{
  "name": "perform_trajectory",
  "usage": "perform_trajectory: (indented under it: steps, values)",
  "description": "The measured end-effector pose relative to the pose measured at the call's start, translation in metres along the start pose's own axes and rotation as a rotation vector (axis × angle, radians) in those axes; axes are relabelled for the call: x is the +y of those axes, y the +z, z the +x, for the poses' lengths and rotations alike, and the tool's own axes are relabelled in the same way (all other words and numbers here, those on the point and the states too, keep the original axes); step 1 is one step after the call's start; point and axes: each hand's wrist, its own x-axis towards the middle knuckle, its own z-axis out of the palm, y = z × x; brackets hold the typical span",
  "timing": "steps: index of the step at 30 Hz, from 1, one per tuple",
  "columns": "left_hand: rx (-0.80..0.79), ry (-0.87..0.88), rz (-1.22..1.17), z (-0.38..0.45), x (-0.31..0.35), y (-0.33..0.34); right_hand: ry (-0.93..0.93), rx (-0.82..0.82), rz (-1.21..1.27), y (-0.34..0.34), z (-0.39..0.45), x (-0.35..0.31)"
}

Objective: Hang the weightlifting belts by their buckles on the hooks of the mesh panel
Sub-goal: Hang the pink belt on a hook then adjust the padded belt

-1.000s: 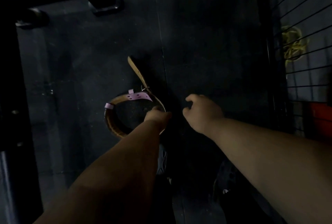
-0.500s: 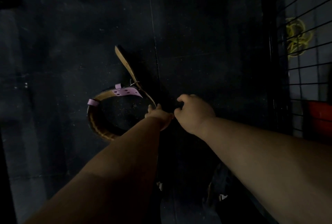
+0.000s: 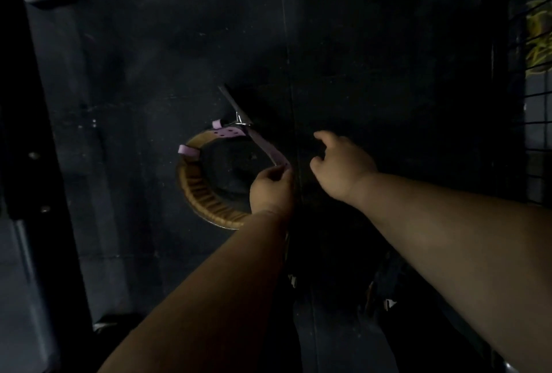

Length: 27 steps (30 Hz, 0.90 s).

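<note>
black rubber floor [image 3: 373,59] fills most of the view, dim light. dark frame post [image 3: 35,163] runs down the left edge, two dark rounded feet at the top, both cut off. wire mesh panel [image 3: 537,139] stands at the right edge, only a strip in frame; a yellow tangle [image 3: 537,35] sits behind its wires, can't tell what it is. nothing lies between the hands and the panel but bare floor.

count: one belt [image 3: 203,193], tan, curled in a loop on the floor left of centre, with a lilac strap [image 3: 268,148] and one metal buckle [image 3: 240,122] at its far side. no hooks discernible.

two hands. left hand [image 3: 273,187] pinches the lilac strap end, fingers curled round it, forearm covering the near part of the loop. right hand [image 3: 340,163] hovers just beside it, apart from the belt, fingers loosely curled, holding nothing.

belt's far tail end fades into shadow. lower centre is too dark to read.
</note>
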Motion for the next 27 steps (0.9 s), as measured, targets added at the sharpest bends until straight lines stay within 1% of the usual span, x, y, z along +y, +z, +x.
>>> perform_trajectory:
  steps: [2, 4, 7, 11, 14, 18, 21, 25, 27]
  values:
    - [0.077, 0.051, 0.102, -0.021, -0.004, -0.018, -0.011, -0.015, 0.014, 0.002, -0.009, -0.013]
    - [0.117, 0.076, 0.156, -0.041, -0.001, -0.035, -0.038, -0.018, 0.016, 0.002, -0.019, -0.024]
    - [0.164, 0.139, 0.089, -0.074, 0.009, -0.059, -0.096, -0.038, 0.006, -0.005, -0.037, -0.038]
    - [0.114, 0.194, -0.005, -0.109, 0.030, -0.095, -0.142, -0.054, -0.009, -0.024, -0.063, -0.053]
    - [0.090, 0.239, -0.032, -0.133, 0.050, -0.117, -0.136, -0.074, -0.011, -0.044, -0.083, -0.064]
    - [0.004, 0.276, -0.130, -0.170, 0.080, -0.138, -0.087, -0.053, 0.084, -0.072, -0.119, -0.077]
    - [-0.011, 0.283, -0.231, -0.205, 0.108, -0.151, -0.096, -0.039, 0.136, -0.093, -0.153, -0.084]
    - [-0.033, 0.312, -0.334, -0.253, 0.148, -0.172, -0.099, -0.112, 0.231, -0.119, -0.200, -0.100]
    - [-0.042, 0.322, -0.391, -0.278, 0.171, -0.183, -0.152, -0.140, 0.297, -0.128, -0.222, -0.109]
